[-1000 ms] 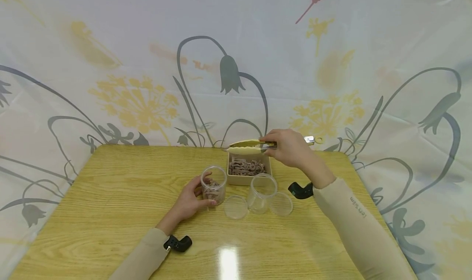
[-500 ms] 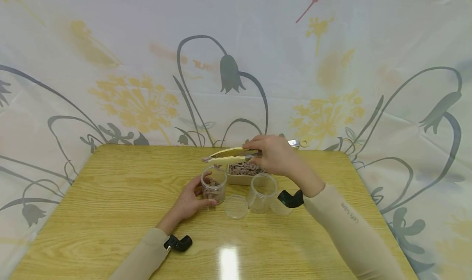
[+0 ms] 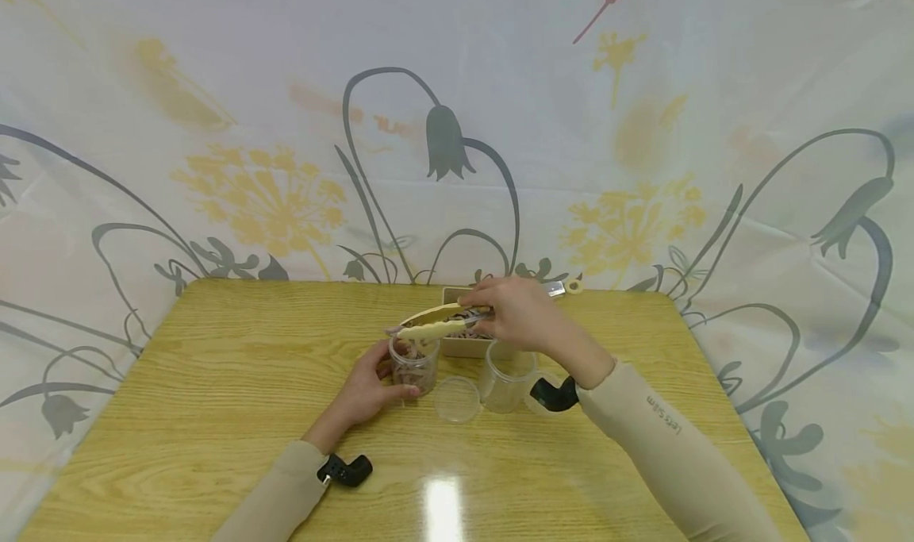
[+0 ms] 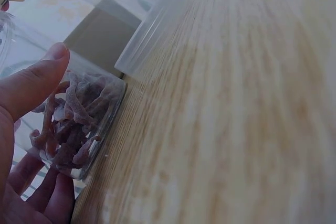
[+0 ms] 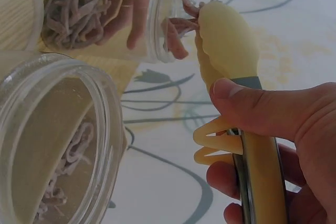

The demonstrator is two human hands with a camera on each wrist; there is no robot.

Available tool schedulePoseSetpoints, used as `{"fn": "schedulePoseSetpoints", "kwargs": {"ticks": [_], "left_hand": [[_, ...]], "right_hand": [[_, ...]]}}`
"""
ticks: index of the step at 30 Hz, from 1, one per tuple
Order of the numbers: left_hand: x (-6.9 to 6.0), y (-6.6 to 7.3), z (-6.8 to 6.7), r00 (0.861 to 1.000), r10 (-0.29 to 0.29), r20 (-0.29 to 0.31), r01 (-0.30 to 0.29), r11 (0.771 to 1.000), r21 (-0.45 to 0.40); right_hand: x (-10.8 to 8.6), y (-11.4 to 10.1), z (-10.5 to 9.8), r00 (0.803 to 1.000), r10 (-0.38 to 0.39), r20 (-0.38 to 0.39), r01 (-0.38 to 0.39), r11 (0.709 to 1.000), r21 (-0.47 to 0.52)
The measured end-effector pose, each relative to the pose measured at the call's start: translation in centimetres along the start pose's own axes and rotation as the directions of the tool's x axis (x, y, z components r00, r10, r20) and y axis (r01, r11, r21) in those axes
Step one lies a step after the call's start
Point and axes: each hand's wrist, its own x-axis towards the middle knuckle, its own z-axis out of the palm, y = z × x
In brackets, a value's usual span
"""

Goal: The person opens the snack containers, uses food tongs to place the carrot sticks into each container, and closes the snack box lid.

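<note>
My left hand (image 3: 364, 391) grips a clear plastic jar (image 3: 417, 382) from its left side, thumb in front. Brownish, powder-dusted strips (image 4: 79, 114) lie inside, heaped near the bottom. Above that jar's mouth, my right hand (image 3: 520, 316) holds metal tongs with yellow tips (image 3: 432, 331). Between the tong tips hang a few strips (image 5: 180, 31), right at the jar's rim in the right wrist view. Behind the jars is a beige box (image 3: 464, 349) with more strips; my right hand and the tongs hide part of it.
A second clear jar (image 3: 505, 387) stands uncapped to the right, in front of the box. One clear lid (image 3: 457, 401) lies between the two jars. Another lid, mostly hidden by the black right wrist camera (image 3: 553, 395), lies right of the second jar. A patterned sheet hangs behind the table.
My right hand has carried the tongs with the strips leftward from above the box, then down to the left jar's mouth. My left hand and its jar have stayed put.
</note>
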Motion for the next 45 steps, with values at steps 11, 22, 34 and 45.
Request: {"fn": "schedulePoseSetpoints", "kwargs": {"ticks": [11,22,34,45], "left_hand": [[-0.1,0.3,-0.1,1.0,-0.012,0.016,0.012,1.0,-0.001],[0.0,0.1,-0.1,1.0,0.014,0.015,-0.015,1.0,0.007],[-0.1,0.0,-0.2,1.0,0.006,0.014,-0.006,1.0,0.002],[-0.2,1.1,-0.1,1.0,0.001,0.005,-0.001,1.0,0.011]], "right_hand": [[0.2,-0.1,0.0,0.999,-0.007,0.05,0.009,0.999,-0.053],[0.7,-0.4,-0.3,0.994,0.011,0.113,0.003,0.993,-0.121],[1.2,-1.5,-0.5,0.989,-0.031,0.146,0.061,0.977,-0.202],[1.0,-1.1,-0.5,0.989,-0.021,0.15,0.049,0.982,-0.184]]}}
